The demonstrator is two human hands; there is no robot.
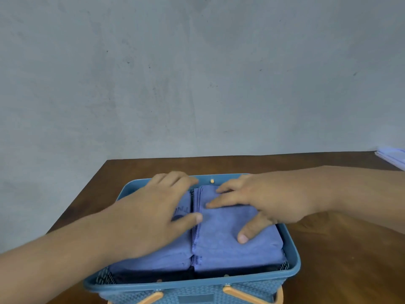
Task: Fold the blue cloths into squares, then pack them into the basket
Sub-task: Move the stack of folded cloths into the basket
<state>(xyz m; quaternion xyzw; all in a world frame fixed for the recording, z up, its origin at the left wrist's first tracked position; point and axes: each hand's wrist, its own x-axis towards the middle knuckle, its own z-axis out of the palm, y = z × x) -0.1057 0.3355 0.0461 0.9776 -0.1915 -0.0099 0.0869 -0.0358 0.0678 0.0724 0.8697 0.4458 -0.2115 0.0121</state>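
Note:
A teal plastic basket (293, 262) with orange handles stands at the near edge of the brown table. Inside lie two stacks of folded blue cloths, side by side. My left hand (151, 213) lies flat on the left stack (153, 263), fingers straight, covering most of its top. My right hand (260, 200) presses with spread fingers on the top cloth of the right stack (230, 246), thumb near the middle of it. Neither hand holds anything.
The brown wooden table (341, 249) stretches to the right and behind the basket, ending at a grey wall. A pale folded cloth (392, 157) lies at the far right edge of the table, partly out of view.

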